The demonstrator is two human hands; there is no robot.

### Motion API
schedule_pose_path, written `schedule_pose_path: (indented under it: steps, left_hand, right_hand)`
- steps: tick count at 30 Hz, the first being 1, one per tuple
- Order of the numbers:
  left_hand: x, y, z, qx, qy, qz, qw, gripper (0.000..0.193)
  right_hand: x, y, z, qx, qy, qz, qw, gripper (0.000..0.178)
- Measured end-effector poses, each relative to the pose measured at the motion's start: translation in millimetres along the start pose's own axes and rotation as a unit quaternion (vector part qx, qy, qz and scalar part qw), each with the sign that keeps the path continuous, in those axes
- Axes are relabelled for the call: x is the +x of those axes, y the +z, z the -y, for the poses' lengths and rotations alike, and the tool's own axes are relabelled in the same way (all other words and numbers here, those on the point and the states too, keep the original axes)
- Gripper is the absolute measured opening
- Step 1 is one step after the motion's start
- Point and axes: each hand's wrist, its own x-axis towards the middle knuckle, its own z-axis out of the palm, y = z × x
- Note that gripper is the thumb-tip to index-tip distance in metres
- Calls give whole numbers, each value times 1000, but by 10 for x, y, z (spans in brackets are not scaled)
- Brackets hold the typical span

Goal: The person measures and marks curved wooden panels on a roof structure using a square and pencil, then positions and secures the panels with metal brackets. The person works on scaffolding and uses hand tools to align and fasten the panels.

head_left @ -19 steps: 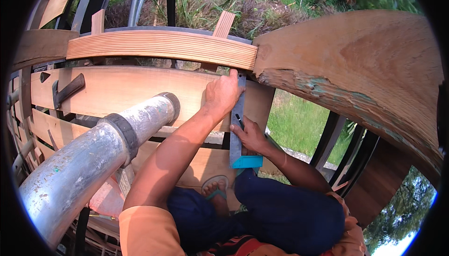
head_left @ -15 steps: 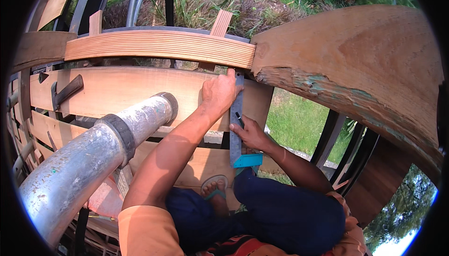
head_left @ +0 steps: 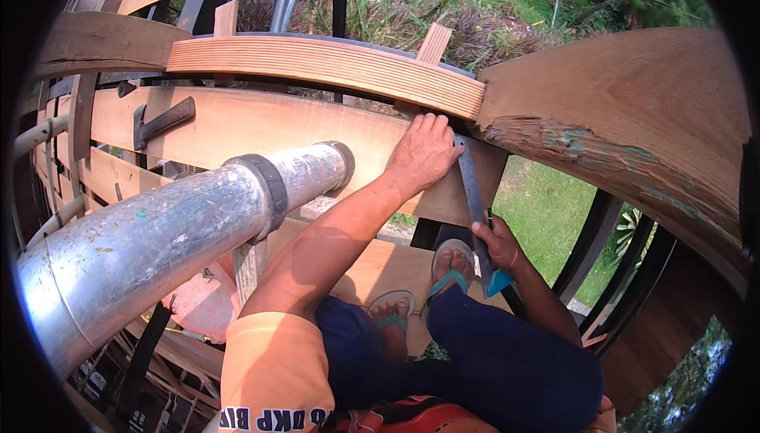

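Note:
My right hand grips a try square with a long grey steel blade and a teal handle. A slim dark pen or pencil pokes up from the same fingers. The blade slants across a wide plank. On that plank lies my left hand, its fingers at the upper edge, just under a grooved timber. Its thumb sticks out and touches or nearly touches the blade's upper end. The left fingertips are hidden.
A thick metal pipe with a dark collar rises beside my left arm. An axe-like tool rests on the plank to the left. A heavy rough-edged slab stands at right. My sandalled feet are on a lower board, with gaps between boards.
The try square has come away from the grooved timber, tilted and dropped slightly toward me. My left hand has shifted off the blade's end onto the plank. The view has swung left.

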Motion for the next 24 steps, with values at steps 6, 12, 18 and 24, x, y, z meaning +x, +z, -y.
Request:
schedule_pose_path:
  steps: [6, 12, 18, 24]
  left_hand:
    - [-112, 54, -195, 89, -38, 20, 995, 70]
    - [-11, 372, -276, 97, -122, 18, 988, 32]
    - [-283, 575, -290, 193, -83, 39, 977, 18]
    - [-281, 227, -283, 50, -81, 60, 994, 16]
  right_hand:
    - [-335, 2, -287, 87, -30, -4, 996, 41]
    - [-462, 111, -368, 129, -52, -21, 990, 38]
    - [-411, 53, -319, 97, -66, -44, 992, 40]
    - [-169, 92, -272, -35, -11, -38, 999, 50]
